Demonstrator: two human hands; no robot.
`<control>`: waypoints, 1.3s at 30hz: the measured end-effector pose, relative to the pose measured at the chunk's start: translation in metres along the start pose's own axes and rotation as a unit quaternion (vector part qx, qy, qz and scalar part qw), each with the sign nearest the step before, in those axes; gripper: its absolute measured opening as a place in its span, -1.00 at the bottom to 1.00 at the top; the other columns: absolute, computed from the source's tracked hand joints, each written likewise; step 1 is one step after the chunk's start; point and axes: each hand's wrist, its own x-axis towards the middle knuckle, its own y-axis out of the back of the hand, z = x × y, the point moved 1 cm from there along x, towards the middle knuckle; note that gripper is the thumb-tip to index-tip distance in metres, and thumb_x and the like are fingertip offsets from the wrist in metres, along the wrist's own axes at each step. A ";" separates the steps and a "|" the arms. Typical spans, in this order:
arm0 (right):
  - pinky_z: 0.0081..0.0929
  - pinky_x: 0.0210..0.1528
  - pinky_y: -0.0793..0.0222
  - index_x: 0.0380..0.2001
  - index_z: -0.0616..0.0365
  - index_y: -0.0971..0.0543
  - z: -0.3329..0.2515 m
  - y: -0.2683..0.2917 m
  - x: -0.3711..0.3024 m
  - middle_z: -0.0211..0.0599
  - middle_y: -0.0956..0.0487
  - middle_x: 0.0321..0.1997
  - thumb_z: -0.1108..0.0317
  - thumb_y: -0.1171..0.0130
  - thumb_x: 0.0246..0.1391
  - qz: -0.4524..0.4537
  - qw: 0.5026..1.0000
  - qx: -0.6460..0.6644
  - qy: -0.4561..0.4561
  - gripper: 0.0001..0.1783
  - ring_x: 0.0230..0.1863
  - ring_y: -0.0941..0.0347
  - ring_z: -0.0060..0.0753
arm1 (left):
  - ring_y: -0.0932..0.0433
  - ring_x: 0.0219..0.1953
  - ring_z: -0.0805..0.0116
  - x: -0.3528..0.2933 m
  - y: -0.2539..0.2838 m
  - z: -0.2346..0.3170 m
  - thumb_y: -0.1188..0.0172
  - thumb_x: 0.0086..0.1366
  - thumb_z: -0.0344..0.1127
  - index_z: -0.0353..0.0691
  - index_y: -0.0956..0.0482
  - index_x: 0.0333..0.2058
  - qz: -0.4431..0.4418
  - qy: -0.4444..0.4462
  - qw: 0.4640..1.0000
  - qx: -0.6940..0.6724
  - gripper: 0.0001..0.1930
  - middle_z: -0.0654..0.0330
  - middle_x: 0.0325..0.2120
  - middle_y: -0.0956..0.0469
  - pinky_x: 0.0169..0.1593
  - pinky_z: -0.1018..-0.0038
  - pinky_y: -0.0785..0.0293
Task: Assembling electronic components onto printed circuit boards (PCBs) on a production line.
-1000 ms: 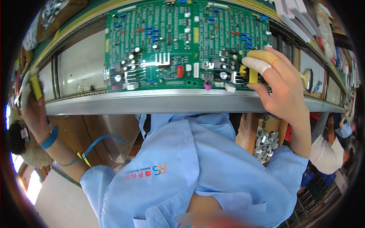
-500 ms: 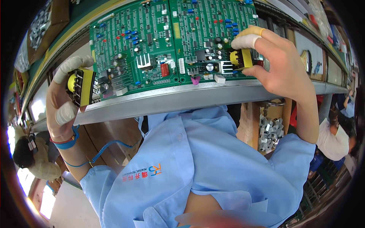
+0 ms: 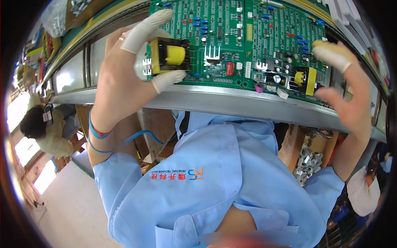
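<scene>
My left hand (image 3: 122, 76), with white finger cots on its thumb and fingers, grips a black and yellow transformer (image 3: 175, 54). Its metal pins point right, over the left half of the green circuit boards (image 3: 225, 25); the transformer hides the board behind it. A second yellow and black transformer (image 3: 305, 80) sits at the lower right of the right board (image 3: 285, 45). Just right of it, my right hand (image 3: 351, 89) is open, thumb and cot-covered fingers apart, holding nothing. A white heatsink (image 3: 212, 53) and a red capacitor (image 3: 230, 68) stand between the two transformers.
A metal rail (image 3: 231, 96) runs along the boards' near edge. From a blue band (image 3: 99, 134) on my left wrist comes a blue cord (image 3: 147, 133). Below the rail at right is a box of metal parts (image 3: 308, 163). Another person (image 3: 49, 128) is at far left.
My left hand has turned the transformer and brought it over the left board. My right hand has let go of the seated transformer and drawn right. The whole view has shifted.
</scene>
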 end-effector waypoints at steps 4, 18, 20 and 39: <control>-0.45 0.21 -0.17 0.08 0.20 -0.45 0.046 0.003 0.011 -0.27 -0.54 0.00 0.32 -0.16 0.10 0.123 0.991 0.046 -0.039 -0.54 0.10 -0.39 -0.43 | -0.47 -0.03 0.21 0.004 0.005 0.016 -0.45 -0.16 -0.24 -0.11 -0.29 0.20 -0.040 -0.067 0.991 0.110 -0.13 0.24 -0.24 -0.59 0.25 0.20 -0.01; -0.54 0.16 -0.23 0.01 0.14 -0.53 0.125 -0.013 -0.004 -0.35 -0.59 -0.06 0.18 -0.13 0.16 0.232 0.960 0.021 -0.155 -0.60 0.04 -0.45 -0.51 | -0.52 -0.30 0.15 0.036 0.001 0.034 -0.30 0.05 -0.26 -0.34 -0.04 0.24 -0.197 -0.107 0.966 0.126 -0.16 0.21 -0.56 -0.46 0.25 -0.03 0.19; -0.55 0.16 -0.23 0.00 0.12 -0.54 0.125 -0.013 -0.003 -0.35 -0.59 -0.06 0.16 -0.14 0.16 0.218 0.961 -0.023 -0.170 -0.60 0.04 -0.45 -0.52 | -0.51 -0.33 0.16 0.035 -0.001 0.036 -0.25 0.07 -0.33 -0.38 -0.08 0.22 -0.195 -0.109 0.964 0.146 -0.22 0.22 -0.58 -0.45 0.25 -0.04 0.18; -0.54 0.08 -0.28 -0.01 0.03 -0.56 0.111 -0.017 0.000 -0.38 -0.60 -0.12 0.09 -0.19 0.11 0.171 0.969 -0.055 -0.169 -0.58 -0.04 -0.48 -0.52 | -0.50 -0.40 0.22 0.033 -0.007 0.045 -0.03 0.10 -0.52 -0.50 -0.24 0.11 -0.197 -0.144 0.944 0.220 -0.45 0.23 -0.61 -0.42 0.24 -0.03 0.14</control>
